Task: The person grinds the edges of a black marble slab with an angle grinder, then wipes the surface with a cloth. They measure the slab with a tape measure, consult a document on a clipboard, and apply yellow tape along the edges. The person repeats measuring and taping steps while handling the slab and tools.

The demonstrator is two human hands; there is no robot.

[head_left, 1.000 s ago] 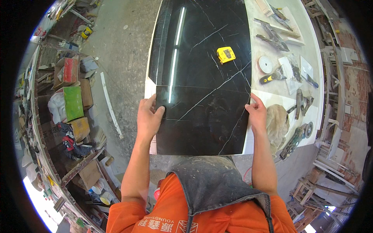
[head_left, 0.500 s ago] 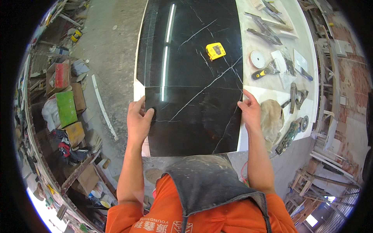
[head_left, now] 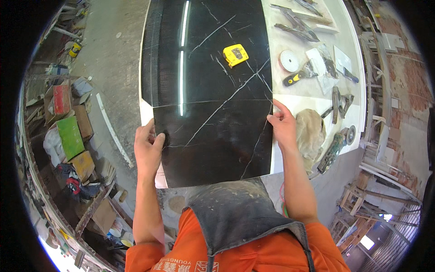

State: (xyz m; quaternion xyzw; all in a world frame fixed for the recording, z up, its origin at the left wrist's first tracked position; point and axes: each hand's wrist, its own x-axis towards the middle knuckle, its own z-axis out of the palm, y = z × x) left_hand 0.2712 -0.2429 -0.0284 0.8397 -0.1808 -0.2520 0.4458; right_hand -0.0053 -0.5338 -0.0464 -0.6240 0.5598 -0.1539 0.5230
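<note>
A near black slab (head_left: 217,136) with white veins, glossy and stone-like, lies right in front of me. Its left edge is pinched by my left hand (head_left: 148,149), thumb on top and fingers down the side. On the opposite edge, my right hand (head_left: 283,126) has the same kind of closed hold, close to the far corner. Beyond a thin seam, a longer black slab (head_left: 204,77) continues the white veins. A yellow tape measure (head_left: 236,55) rests on that far slab. The fingertips under both edges are partly hidden.
On the pale worktable (head_left: 283,86) to the right lie a white roll (head_left: 289,60), a yellow-black scraper (head_left: 294,78), a beige cloth (head_left: 310,133), clamps (head_left: 336,105) and a green angle grinder (head_left: 332,153). Boxes (head_left: 70,138) and scrap line the left floor.
The whole view has turned slightly, shifting the slabs and hands leftward in the picture. Both hands keep the same hold on the near slab's edges.
</note>
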